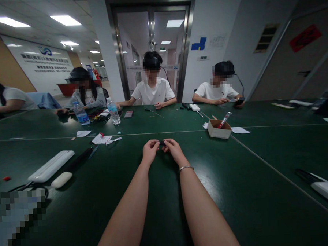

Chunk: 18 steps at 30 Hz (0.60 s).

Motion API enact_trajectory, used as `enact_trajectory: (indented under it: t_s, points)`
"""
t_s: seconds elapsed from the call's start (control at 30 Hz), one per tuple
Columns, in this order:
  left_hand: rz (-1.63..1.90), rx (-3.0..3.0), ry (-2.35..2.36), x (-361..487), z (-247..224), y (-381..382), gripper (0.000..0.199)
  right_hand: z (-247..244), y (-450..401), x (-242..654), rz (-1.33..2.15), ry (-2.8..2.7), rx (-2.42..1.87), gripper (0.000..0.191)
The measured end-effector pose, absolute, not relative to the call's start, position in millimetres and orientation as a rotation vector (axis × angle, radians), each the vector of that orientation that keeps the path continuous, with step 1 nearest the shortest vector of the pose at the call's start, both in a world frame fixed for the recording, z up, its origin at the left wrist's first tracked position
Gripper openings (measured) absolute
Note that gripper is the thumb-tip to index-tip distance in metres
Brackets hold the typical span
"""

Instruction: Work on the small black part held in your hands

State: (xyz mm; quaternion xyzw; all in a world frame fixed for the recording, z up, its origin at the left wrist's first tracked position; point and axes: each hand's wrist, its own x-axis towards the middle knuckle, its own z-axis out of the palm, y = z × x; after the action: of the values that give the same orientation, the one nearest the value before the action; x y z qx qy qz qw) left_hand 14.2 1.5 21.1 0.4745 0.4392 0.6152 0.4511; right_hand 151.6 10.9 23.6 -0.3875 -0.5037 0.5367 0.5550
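Between my two hands is a small black object (pixel 161 143), too small to tell its kind. My left hand (pixel 150 150) pinches its left end with the fingertips. On the other side, my right hand (pixel 173 149) grips the right end, fingers closed and partly hiding it. A silver bangle (pixel 186 167) circles my right wrist. Both forearms stretch forward over the dark green table (pixel 165 211), and the hands are held close together just above or on its surface.
Left of me lie a white power bank (pixel 52 165), a white mouse-like object (pixel 61 180) and a black-handled tool (pixel 79 159). Paper scraps (pixel 102 139) and water bottles (pixel 113 111) are beyond. A small cardboard box (pixel 219 131) stands right. Several people sit opposite.
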Motion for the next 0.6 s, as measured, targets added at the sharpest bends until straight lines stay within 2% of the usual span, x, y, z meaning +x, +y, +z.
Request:
enact_trajectory:
  t_s: [0.37,0.6]
  points:
    - [1.466,1.212,1.203,9.5,19.7,2.1,0.027,26.5,5.2,155.5,1.253,-1.318,-0.904,0.036]
    - [1.41,1.242,1.345,9.1,29.3,-5.8,0.039,26.9,4.6,155.0,1.255,-1.338,-0.897,0.037]
